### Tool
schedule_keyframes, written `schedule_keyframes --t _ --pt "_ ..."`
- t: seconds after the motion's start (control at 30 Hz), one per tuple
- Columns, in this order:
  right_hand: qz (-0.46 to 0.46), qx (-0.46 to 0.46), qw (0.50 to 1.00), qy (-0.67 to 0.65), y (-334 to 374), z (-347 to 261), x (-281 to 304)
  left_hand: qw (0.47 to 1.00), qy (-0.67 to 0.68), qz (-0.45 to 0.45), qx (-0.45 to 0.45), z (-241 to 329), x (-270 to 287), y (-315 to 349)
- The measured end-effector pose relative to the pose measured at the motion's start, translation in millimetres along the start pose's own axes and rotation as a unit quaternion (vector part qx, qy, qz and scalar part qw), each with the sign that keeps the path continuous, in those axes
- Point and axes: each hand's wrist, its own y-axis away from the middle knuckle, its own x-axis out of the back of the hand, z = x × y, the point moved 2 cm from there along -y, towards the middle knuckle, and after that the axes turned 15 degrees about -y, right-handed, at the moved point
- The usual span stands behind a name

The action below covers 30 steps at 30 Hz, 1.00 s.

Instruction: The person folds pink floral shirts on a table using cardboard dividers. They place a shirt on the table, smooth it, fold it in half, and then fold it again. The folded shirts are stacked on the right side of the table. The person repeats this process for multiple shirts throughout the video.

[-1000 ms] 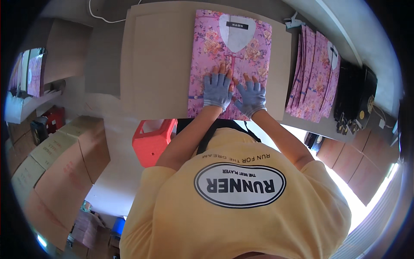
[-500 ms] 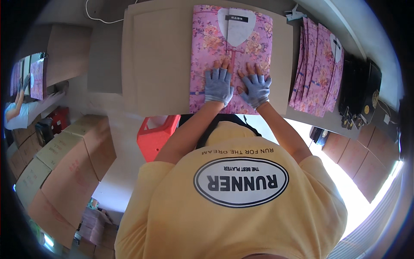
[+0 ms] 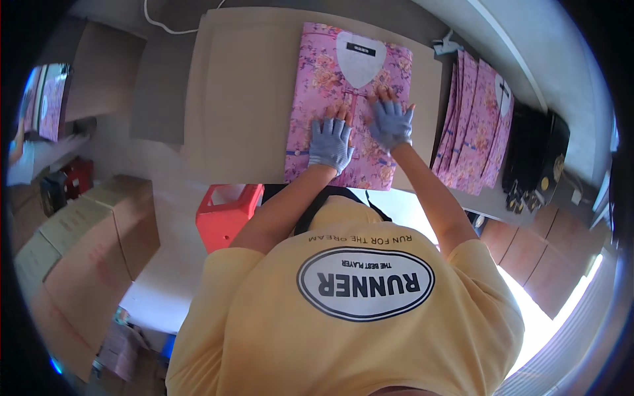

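A folded pink garment with a flower print lies flat, its neck opening away from me. A white neck insert with a small black label fills that opening. Both my hands wear grey fingerless gloves and rest palm down on the garment's front. My left hand presses left of the middle, fingers stretched out. Farther up and to the right, my right hand lies flat with its fingers apart, close to the tip of the insert. Neither hand grips anything.
A brown cardboard sheet lies under the garment. At right stand overlapping folded pink garments, a white clamp and black packages. A red plastic stool and stacked cartons are at lower left.
My right hand has slid farther up the garment and turned a little. The neck insert, split by a line before, now looks like one smooth piece. The whole view has tilted slightly.
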Motion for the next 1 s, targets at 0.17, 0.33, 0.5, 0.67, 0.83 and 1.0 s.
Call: schedule_keyframes --t 0.17,0.33,0.5,0.67,0.83,1.0 --pt "0.139 0.196 0.964 -0.111 -155 -44 24 1.0 0.025 0.003 0.005 0 -7 3" --pt "0.069 0.211 0.974 -0.055 -282 -121 -5 0.998 0.056 0.032 0.002 1 0 5" --pt "0.192 0.316 0.929 -0.009 -302 -145 -27 0.997 0.075 0.018 0.023 4 -2 7" --pt "0.22 0.448 0.866 -0.024 -240 -164 -54 0.997 0.054 0.041 0.024 14 -8 5" --pt "-0.009 0.562 0.815 -0.142 -130 -224 -47 0.993 0.105 0.001 0.055 19 -34 0" --pt "-0.235 0.618 0.731 -0.171 -29 -265 -51 0.994 -0.034 0.107 -0.005 10 -18 2"
